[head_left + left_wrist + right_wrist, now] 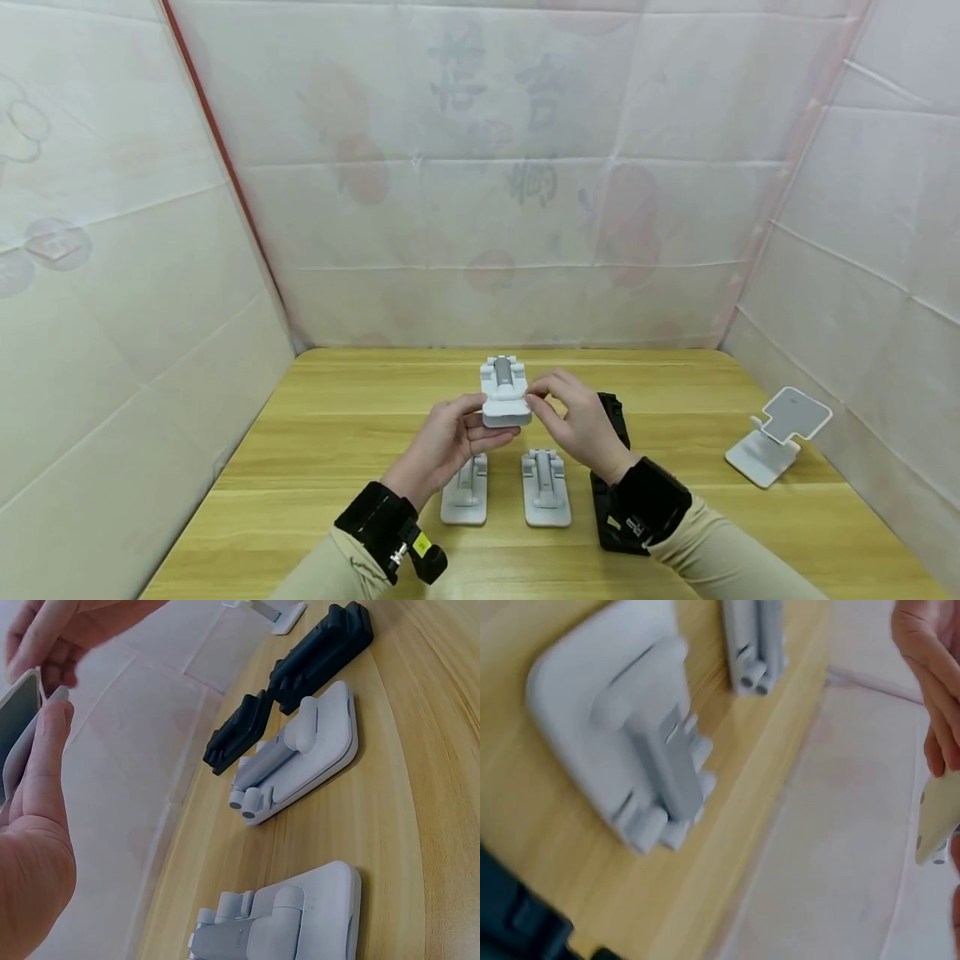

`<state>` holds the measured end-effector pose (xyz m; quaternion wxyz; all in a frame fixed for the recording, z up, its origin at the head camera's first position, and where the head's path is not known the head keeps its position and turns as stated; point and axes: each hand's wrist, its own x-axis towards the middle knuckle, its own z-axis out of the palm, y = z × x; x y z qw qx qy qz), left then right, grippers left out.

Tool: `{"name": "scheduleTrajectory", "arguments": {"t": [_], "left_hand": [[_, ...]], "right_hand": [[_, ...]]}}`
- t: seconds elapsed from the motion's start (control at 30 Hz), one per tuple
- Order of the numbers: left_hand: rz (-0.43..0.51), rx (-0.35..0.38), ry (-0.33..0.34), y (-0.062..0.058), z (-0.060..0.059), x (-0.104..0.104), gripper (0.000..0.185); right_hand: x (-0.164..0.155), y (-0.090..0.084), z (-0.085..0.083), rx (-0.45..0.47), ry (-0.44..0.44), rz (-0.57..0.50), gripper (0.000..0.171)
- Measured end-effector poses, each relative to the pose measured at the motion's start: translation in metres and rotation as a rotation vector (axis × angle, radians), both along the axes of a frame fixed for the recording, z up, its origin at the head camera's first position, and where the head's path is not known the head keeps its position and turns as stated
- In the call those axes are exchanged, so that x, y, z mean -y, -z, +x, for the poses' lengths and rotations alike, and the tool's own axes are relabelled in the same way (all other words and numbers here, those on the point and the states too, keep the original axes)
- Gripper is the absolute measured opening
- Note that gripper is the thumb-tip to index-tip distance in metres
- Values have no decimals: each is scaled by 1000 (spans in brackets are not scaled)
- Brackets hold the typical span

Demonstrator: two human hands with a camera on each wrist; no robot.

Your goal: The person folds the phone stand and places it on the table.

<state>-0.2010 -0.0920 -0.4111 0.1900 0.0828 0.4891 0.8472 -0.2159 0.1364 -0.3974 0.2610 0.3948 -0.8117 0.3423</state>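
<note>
A white folding phone stand (505, 407) with a grey middle arm is held up above the table, its lower plate tilted toward me. My left hand (448, 437) grips it from the left, thumb along one edge and fingers beneath. At its right edge, my right hand (573, 417) pinches the plate between thumb and fingertips. In the left wrist view, part of the held stand (21, 735) shows past the left thumb. Only a pale edge of the stand (937, 814) appears in the right wrist view. Below the hands lie two folded white phone stands (464, 502) (547, 500).
Two folded black phone stands (322, 652) (240, 731) lie right of the white pair, partly under the right forearm. Farther right stands an unfolded white phone stand (765, 454) with a grey pad. Cloth walls (487, 208) enclose the wooden table (300, 500) at the back and sides.
</note>
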Motion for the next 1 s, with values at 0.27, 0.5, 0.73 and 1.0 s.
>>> {"name": "scheduleTrajectory", "arguments": {"t": [0.27,0.5,0.73,1.0], "left_hand": [[-8,-10,-4,2,0,-2,46],[-23,-24,-12,3,-1,-2,45],[-33,-23,-14,6,-2,-2,44],[-31,-33,-2,8,-2,-2,43]], "right_hand": [[-2,0,3,779,43,-192,45],[-2,3,-1,958,2,-184,50],[-1,4,-1,1003,-6,-183,41],[-2,7,-2,1048,-57,-238,36]]}}
